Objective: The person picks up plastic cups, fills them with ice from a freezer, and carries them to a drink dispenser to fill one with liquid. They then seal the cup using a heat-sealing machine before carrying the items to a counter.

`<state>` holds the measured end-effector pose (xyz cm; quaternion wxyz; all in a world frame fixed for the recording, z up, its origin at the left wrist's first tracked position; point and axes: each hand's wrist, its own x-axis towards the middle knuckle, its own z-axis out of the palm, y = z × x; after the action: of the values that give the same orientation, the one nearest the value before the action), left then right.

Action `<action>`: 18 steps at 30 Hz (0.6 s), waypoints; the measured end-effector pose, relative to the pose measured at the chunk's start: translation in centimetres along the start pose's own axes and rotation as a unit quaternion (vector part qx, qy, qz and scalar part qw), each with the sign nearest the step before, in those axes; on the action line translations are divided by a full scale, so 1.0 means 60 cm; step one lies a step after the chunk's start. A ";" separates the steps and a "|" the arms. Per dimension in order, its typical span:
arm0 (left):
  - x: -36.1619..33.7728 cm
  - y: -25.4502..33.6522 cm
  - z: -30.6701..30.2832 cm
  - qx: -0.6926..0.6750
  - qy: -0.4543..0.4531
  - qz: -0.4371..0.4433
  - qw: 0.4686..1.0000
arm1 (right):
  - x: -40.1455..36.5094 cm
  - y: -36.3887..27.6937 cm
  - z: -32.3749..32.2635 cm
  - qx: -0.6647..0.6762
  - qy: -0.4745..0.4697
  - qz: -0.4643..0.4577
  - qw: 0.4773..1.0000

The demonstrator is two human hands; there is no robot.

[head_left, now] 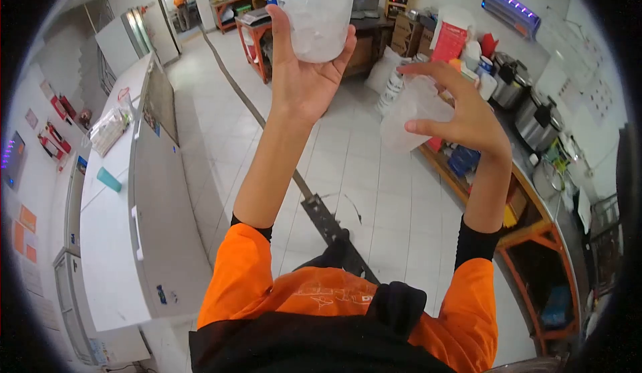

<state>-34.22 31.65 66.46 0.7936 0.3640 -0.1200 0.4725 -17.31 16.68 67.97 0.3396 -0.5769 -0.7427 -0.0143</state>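
Observation:
Raised at the top centre, my left hand (309, 82) is wrapped round the lower part of a translucent, whitish tub (315, 15), its thumb on one side and fingers on the other. The tub's top runs out of view. To the right and lower, my right hand (461, 115) grips a second translucent container (413, 113) between thumb and fingers. That container looks tilted, and its contents cannot be made out. The two containers are apart.
Long white-topped freezers (117, 206) stand at the left, with a teal cup (109, 179) on top. Along the right runs an orange-framed counter (535, 229) with steel pots (537, 124). A floor channel (234, 78) crosses the tiles. A person (181, 12) stands far off in a doorway.

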 end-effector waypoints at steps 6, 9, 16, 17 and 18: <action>0.256 -0.102 -0.078 -0.021 -0.040 0.057 0.997 | 0.121 0.223 -0.035 -0.027 -0.012 -0.015 0.999; 0.369 -0.156 -0.112 -0.015 -0.066 0.037 0.997 | 0.161 0.311 -0.062 -0.046 -0.013 0.008 0.999; 0.596 -0.308 -0.288 -0.084 -0.058 -0.088 0.991 | 0.256 0.572 -0.077 -0.084 -0.034 0.085 0.992; 0.624 -0.333 -0.315 -0.062 -0.024 -0.083 0.994 | 0.276 0.615 -0.074 -0.087 -0.033 0.090 0.992; 0.656 -0.358 -0.344 -0.067 -0.025 -0.088 0.994 | 0.299 0.663 -0.071 -0.097 -0.032 0.080 0.992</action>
<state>1.25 65.81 62.93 0.8513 0.3308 -0.1389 0.3829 17.37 43.40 65.86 0.2578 -0.6649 -0.6999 -0.0408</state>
